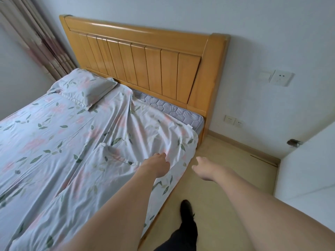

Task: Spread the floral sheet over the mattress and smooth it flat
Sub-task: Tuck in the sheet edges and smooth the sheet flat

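The floral sheet (54, 142), pale blue with pink flowers and green leaves, covers most of the mattress and is wrinkled near the head-end corner. Its corner (188, 140) is folded back short of the headboard, so a strip of grey quilted mattress (174, 109) is bare. My left hand (160, 164) reaches over the sheet near the bed's right edge, with loosely bent fingers on or just above the fabric and no fold gripped. My right hand (204, 169) is stretched out just beyond the bed's edge, above the floor, with relaxed fingers that hold nothing.
A matching pillow (85, 87) lies at the far left of the head end. The wooden headboard (145, 57) stands against the wall. A narrow strip of floor (226, 178) runs between the bed and a white cabinet (308, 169). My dark-clad leg and shoe (186, 214) stand there.
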